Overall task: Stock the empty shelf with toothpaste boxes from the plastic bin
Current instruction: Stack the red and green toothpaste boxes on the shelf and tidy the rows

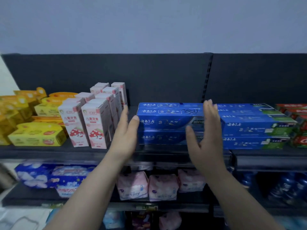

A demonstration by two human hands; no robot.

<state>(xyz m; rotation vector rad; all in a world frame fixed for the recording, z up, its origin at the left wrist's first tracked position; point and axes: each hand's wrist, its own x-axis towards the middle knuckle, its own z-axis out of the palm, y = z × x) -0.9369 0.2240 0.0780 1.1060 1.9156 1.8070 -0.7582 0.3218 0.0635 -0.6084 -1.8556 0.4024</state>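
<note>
Dark shelf (49, 152), our left hand (124, 135) and right hand (206, 135) flat, fingers straight, flanking stacked blue toothpaste boxes (166, 122), pink cartons (98, 123) at left.

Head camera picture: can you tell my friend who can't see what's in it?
A left hand and a right hand, both open, frame a stack of blue toothpaste boxes on a dark store shelf. To its left stand pink cartons and yellow boxes; to its right, more blue boxes.

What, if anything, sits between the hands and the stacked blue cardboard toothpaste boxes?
Nothing visible. The left hand flanks the stacked blue cardboard toothpaste boxes at their left end; the right hand covers their right end.
</note>
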